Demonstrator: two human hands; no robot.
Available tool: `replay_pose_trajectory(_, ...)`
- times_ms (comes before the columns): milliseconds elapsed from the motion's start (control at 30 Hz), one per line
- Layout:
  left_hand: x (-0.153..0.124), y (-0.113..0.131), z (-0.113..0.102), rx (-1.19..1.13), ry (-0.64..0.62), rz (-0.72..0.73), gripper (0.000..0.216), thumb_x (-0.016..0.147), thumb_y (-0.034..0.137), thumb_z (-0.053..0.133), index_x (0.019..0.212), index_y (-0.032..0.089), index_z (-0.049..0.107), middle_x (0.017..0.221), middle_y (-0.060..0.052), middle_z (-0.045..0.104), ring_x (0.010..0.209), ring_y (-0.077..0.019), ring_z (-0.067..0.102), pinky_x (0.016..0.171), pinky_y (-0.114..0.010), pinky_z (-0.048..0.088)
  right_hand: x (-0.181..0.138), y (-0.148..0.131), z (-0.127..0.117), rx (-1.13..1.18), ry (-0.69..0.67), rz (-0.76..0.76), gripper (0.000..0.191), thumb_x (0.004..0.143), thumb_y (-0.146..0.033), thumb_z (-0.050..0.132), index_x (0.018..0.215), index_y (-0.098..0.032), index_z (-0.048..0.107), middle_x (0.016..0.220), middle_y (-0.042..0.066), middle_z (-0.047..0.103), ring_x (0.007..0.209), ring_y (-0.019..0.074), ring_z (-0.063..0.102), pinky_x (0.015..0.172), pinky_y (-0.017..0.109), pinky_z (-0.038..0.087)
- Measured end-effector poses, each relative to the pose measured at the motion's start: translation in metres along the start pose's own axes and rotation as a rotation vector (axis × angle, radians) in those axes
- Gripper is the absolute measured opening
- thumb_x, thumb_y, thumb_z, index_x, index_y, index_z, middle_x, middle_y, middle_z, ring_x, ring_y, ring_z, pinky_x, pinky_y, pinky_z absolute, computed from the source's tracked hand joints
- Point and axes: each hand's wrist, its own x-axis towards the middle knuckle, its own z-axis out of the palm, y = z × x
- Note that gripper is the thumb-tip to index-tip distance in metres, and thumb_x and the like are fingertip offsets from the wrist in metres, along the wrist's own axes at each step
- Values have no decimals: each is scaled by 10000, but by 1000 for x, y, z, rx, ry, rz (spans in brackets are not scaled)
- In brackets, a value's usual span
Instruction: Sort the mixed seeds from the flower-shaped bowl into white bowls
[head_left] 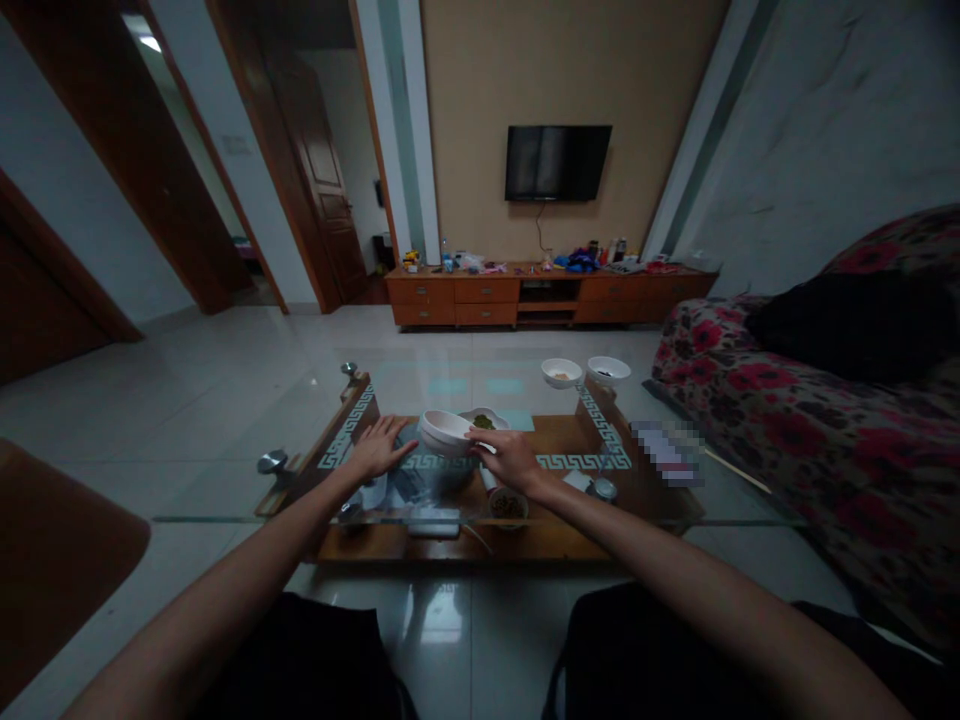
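My right hand (511, 460) grips the right rim of a white bowl (442, 437), which is tilted over the glass table; a line round its side may be a second bowl nested with it, though I cannot tell. Just behind it is a wide white bowl (501, 421) with something green inside, partly hidden by the held bowl and my hand. To the left, my left hand (381, 447) is stretched out with its fingers apart, low over or on the glass, holding nothing. Its fingertips are close to the held bowl.
Two white bowls, one with pale contents (561, 376) and one with dark contents (609, 371), stand at the table's back right. The glass tabletop (247, 519) covers a wooden base. A floral sofa (735, 400) flanks the right; a low cabinet (487, 292) lies beyond.
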Motion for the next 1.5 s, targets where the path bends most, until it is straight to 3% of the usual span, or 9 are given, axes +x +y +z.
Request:
replay_pose_trajectory(400,-3,4,-4,15,26,5,829,1041,743,354,1668,202,404,1725,-205,361,1608,-413,304,1259,-606,308,10,-17,2,281,83,303,213,874,-161,740,1025,-260,853,990,30,830,893,217,765,838,343,579)
replay_pose_trajectory(800,0,2,-1,6,47,16,833,1028,757,345,1650,210,434,1716,-175,393,1601,-407,322,1259,-609,316,17,-9,7,398,85,382,87,862,-242,731,907,-204,795,871,20,777,822,185,690,772,313,494)
replay_pose_trajectory(1100,3,-3,6,6,61,4,840,1014,764,352,1648,218,439,1712,-162,406,1603,-402,320,1271,-604,298,13,3,21,636,120,532,140,823,-316,762,798,-205,681,774,4,655,745,166,612,736,327,535)
replay_pose_trajectory(1300,0,0,-1,10,15,-1,885,1013,788,296,1663,197,405,1735,-184,350,1614,-404,290,1273,-601,286,18,1,25,1184,228,738,328,793,-420,866,915,-217,639,942,35,683,942,212,680,878,412,632)
replay_pose_trajectory(1500,-2,2,-4,-10,40,16,861,1012,784,306,1648,214,420,1713,-179,394,1588,-417,342,1255,-615,316,27,-1,18,1207,275,747,155,899,-284,766,970,-214,648,991,66,712,986,218,688,951,448,644)
